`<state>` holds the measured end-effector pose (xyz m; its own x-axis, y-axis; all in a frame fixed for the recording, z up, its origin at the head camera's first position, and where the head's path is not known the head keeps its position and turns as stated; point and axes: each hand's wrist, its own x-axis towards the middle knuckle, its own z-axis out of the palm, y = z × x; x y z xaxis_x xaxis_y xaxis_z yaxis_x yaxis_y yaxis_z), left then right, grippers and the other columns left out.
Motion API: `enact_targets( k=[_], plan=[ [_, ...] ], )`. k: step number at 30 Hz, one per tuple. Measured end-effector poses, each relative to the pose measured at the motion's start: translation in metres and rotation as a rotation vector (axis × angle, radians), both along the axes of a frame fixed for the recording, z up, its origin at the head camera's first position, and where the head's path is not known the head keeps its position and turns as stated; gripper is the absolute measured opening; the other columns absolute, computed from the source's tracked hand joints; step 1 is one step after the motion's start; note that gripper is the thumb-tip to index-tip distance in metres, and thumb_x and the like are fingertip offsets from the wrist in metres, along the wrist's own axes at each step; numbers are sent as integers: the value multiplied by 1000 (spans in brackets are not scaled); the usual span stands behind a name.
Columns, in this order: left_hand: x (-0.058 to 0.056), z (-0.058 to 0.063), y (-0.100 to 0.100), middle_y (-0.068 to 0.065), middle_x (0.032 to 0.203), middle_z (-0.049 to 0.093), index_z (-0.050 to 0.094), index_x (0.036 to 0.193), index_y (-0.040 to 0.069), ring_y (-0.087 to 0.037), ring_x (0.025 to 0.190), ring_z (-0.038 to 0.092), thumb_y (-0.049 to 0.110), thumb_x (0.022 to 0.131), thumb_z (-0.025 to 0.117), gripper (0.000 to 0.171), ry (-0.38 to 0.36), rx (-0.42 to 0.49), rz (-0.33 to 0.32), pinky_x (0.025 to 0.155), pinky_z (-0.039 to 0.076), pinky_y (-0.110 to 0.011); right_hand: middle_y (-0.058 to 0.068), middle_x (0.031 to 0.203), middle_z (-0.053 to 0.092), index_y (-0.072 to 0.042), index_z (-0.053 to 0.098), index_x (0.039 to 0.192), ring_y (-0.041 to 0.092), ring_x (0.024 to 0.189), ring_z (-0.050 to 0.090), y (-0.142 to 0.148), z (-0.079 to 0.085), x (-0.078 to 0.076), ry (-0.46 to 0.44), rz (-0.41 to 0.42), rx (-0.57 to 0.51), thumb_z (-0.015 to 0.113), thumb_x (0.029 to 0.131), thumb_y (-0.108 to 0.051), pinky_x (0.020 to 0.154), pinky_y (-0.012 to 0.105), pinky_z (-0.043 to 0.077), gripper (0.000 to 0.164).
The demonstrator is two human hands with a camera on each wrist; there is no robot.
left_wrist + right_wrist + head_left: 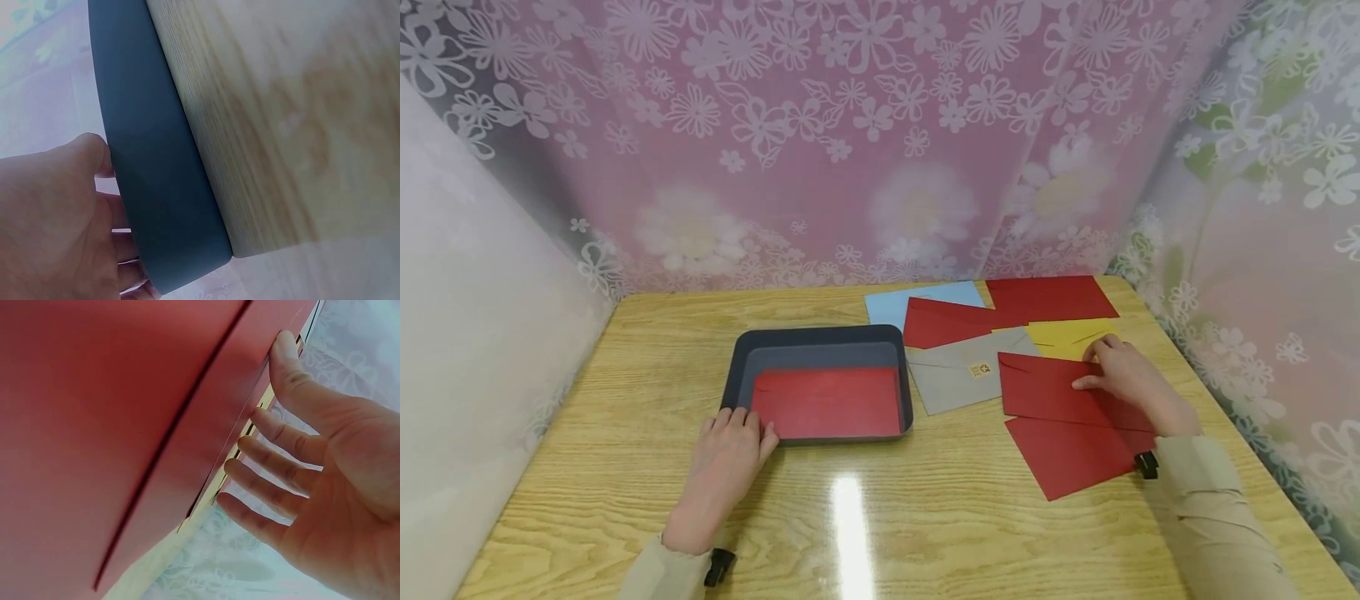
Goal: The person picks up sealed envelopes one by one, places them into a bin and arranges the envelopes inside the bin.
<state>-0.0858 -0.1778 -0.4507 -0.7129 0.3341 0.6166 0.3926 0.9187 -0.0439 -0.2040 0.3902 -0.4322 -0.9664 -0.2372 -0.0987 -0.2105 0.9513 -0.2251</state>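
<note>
My left hand (727, 454) grips the near left corner of a dark grey tray (820, 336). In the left wrist view, the thumb meets the tray's edge and the fingers pass partly out of sight behind it. A red envelope (827, 404) lies flat inside the tray. On the right, my right hand (1126, 377) touches another red envelope (1045, 387) with loosely spread fingers, the fingertips right at its far edge in the right wrist view. That envelope overlaps a lower red envelope (1067, 458) and lies just in front of a yellow envelope (1060, 335).
Left of the yellow one lies a grey envelope (955, 375) with a small sticker. Behind are a light blue envelope (887, 307) and two more red envelopes, one at the back right (1052, 298). Flowered curtains border the wooden table (925, 525) at back and sides.
</note>
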Motion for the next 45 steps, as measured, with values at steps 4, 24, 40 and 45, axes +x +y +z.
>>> enact_targets(
  k=[4, 24, 40, 45],
  plan=[
    [0, 0, 0, -2, 57, 36, 34, 59, 13, -22, 53, 32, 18, 86, 62, 39, 2, -1, 4, 53, 30, -33, 35, 123, 49, 7, 60, 115, 52, 104, 51, 0, -1, 0, 3, 12, -14, 80, 85, -28, 87, 62, 47, 50],
    [0, 0, 0, -2, 57, 34, 33, 59, 12, -21, 53, 31, 19, 85, 60, 38, 16, 3, -5, 53, 30, -32, 17, 95, 65, 1, 53, 110, 29, 81, 61, -4, 8, 4, -48, 29, -95, 82, 83, -32, 73, 46, 51, 52],
    [0, 0, 0, -2, 57, 34, 33, 59, 12, -21, 53, 30, 19, 84, 61, 38, 37, 2, -4, 51, 32, -33, 9, 87, 70, -8, 62, 105, 25, 72, 65, -35, 16, 16, 517, 192, -72, 73, 90, -9, 69, 48, 53, 19],
    [-1, 0, 0, -2, 57, 34, 33, 59, 12, -20, 52, 29, 19, 84, 60, 37, 49, 4, -9, 50, 31, -33, 8, 82, 67, -7, 60, 99, 28, 70, 62, -43, 22, 14, 668, 209, -36, 75, 89, -13, 68, 46, 46, 19]
  ],
)
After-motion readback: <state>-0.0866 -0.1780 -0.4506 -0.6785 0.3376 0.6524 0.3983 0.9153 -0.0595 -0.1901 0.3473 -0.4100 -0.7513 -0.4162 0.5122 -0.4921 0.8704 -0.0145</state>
